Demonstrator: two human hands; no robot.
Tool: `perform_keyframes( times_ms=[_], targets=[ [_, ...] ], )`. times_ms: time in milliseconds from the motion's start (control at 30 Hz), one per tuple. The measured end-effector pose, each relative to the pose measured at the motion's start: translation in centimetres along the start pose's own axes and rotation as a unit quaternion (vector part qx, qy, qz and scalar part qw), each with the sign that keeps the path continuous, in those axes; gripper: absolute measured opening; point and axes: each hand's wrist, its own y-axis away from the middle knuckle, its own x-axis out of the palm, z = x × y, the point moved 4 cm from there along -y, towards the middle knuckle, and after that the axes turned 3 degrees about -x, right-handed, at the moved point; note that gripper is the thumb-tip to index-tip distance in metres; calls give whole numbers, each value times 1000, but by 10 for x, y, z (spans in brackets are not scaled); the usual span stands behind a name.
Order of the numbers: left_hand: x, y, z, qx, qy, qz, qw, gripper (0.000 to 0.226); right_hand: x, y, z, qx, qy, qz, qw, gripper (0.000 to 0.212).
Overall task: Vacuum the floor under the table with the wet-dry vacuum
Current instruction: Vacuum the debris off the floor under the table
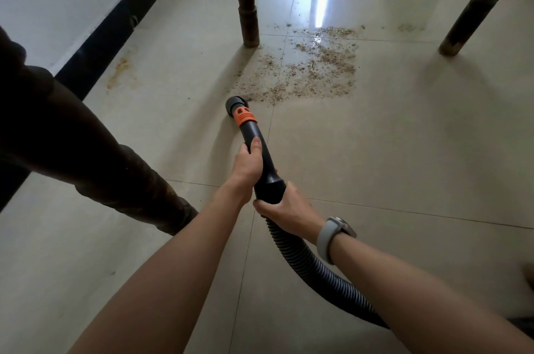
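Note:
A dark vacuum wand (261,151) with an orange collar (245,116) points away from me across the tiled floor. Its round brush nozzle (235,105) sits at the near left edge of a patch of sawdust-like debris (312,67). My left hand (248,166) grips the wand's middle, thumb along the top. My right hand (284,206) grips the wand's thick rear end where the ribbed grey hose (312,264) joins; a grey watch is on that wrist. The hose runs back to the lower right and out of view behind my forearm.
Three dark wooden table legs stand around: one close at the left (115,174), one beyond the nozzle (247,7), one at the far right (474,9). A white wall with a black skirting board (115,24) runs along the left. A brownish stain (120,70) marks the floor near it.

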Motion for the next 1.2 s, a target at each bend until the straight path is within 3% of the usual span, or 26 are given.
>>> perform_keyframes(
  times_ms=[267, 500, 667, 800, 1033, 1200],
  targets=[
    [-17, 14, 2, 14, 23, 20, 999, 28, 14, 16, -1, 1, 4, -22, 1000, 46],
    [-8, 20, 12, 15, -2, 15, 1000, 28, 9, 24, -10, -5, -29, 11, 1000, 65],
    [8, 23, 8, -1, 9, 45, 999, 42, 1, 35, -16, 27, -14, -62, 998, 48],
    [23, 31, 4, -25, 16, 106, 994, 40, -3, 40, -25, 46, -4, -104, 994, 45],
    [11, 20, 0, -13, 8, 65, 998, 42, -4, 18, -19, 8, -41, -42, 998, 38],
    [-18, 7, -5, -27, 85, 38, 995, 33, 12, -4, 6, -10, 13, -24, 1000, 55]
  ],
)
